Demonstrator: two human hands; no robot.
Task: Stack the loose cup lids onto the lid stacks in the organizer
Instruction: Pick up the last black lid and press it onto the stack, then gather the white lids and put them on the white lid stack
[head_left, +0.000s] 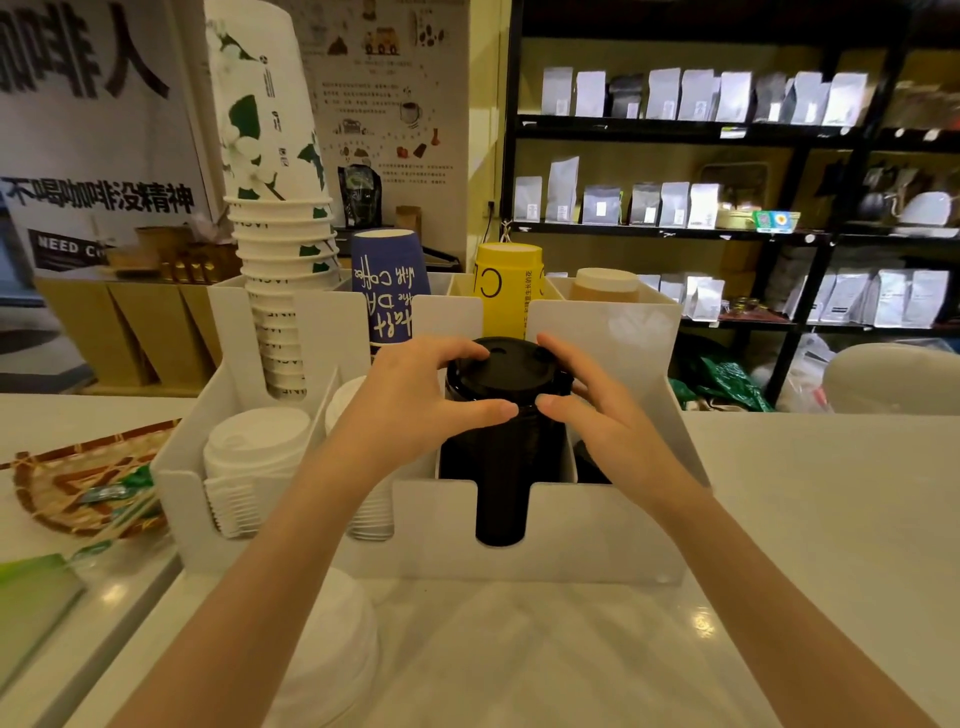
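Note:
A white organizer (582, 530) stands on the counter. In its front middle slot rises a tall stack of black lids (501, 467). A black lid (501, 371) sits on top of that stack. My left hand (410, 400) grips its left rim, and my right hand (592, 410) grips its right rim, thumbs at the front. A stack of white lids (249, 457) fills the front left slot, and a second white stack (345, 400) shows partly behind my left wrist. Loose white lids (327, 649) lie piled on the counter under my left forearm.
Behind the lids the organizer holds paper cups: a tall white-and-green stack (275, 218), blue cups (389, 286), yellow cups (506, 286). A woven tray (67, 483) sits at the left. Black shelves with bags (675, 156) stand beyond the counter.

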